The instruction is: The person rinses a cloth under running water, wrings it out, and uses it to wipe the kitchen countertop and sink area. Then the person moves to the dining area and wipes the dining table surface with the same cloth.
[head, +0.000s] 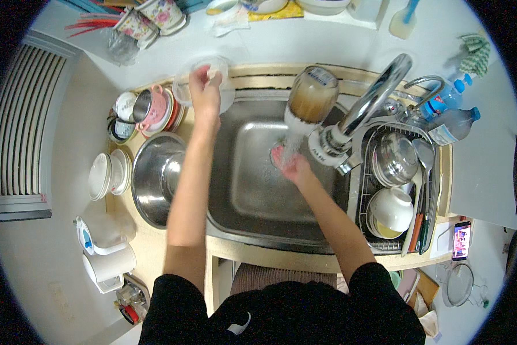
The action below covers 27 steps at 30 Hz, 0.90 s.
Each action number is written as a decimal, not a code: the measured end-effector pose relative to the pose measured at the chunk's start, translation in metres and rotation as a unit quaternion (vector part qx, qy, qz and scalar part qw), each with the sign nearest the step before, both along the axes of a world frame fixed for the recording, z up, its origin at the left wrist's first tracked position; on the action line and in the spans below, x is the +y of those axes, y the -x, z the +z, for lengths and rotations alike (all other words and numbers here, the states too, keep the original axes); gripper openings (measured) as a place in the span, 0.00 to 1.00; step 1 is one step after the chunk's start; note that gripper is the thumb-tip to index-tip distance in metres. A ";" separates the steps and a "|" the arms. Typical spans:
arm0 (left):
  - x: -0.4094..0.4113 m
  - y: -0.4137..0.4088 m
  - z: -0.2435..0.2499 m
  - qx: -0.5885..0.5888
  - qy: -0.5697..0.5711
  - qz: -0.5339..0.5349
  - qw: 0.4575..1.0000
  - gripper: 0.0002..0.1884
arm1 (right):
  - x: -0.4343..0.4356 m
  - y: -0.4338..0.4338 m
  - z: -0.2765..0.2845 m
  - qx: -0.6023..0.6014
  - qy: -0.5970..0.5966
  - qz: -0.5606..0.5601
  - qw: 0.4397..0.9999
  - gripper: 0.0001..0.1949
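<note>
At the sink's back left corner, my left hand [205, 88] is over a translucent round plastic container [183, 88]. Its fingers are bent near something small and pale; blur hides whether they grip it or the container. Under water falling from the faucet's filter head, my right hand [290, 164] is held low in the stainless steel sink [258, 185], with nothing plainly in it. The chrome faucet [377, 95] arches above, fitted with a filter with a clear, brown-tinted housing [312, 97].
A large steel bowl [154, 172] stands left of the sink, near stacked pink cups [152, 108] and white dishes [98, 177]. A dish rack [364, 202] with bowls and utensils is at the right, with plastic bottles [454, 127] behind and a phone [461, 241] beside it.
</note>
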<state>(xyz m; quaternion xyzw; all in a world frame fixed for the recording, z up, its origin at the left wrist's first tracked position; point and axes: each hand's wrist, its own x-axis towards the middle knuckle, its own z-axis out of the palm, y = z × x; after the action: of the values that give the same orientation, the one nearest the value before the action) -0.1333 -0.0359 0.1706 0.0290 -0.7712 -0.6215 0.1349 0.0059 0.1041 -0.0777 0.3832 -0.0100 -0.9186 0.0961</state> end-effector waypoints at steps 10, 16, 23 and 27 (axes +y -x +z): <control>-0.025 -0.221 -0.178 -0.353 -0.201 -0.033 0.913 0.13 | -0.005 0.033 -0.029 -0.108 -0.090 -0.050 0.989 0.21; -0.049 -0.230 -0.198 -0.381 -0.321 0.020 0.867 0.16 | -0.025 0.039 -0.039 0.001 -0.088 -0.066 0.994 0.18; -0.046 -0.170 -0.151 -0.345 -0.332 0.013 0.878 0.23 | -0.029 0.036 -0.024 -0.102 -0.031 -0.020 0.994 0.17; -0.018 -0.061 -0.085 -0.249 -0.417 0.074 0.871 0.37 | -0.016 0.053 0.009 -0.036 -0.023 -0.039 0.998 0.17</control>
<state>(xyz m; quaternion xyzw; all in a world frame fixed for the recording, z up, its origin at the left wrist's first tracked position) -0.0724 -0.0541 0.0860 0.2937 -0.4435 -0.8458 -0.0403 -0.0470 0.0884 -0.0688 0.4172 -0.0070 -0.9074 0.0505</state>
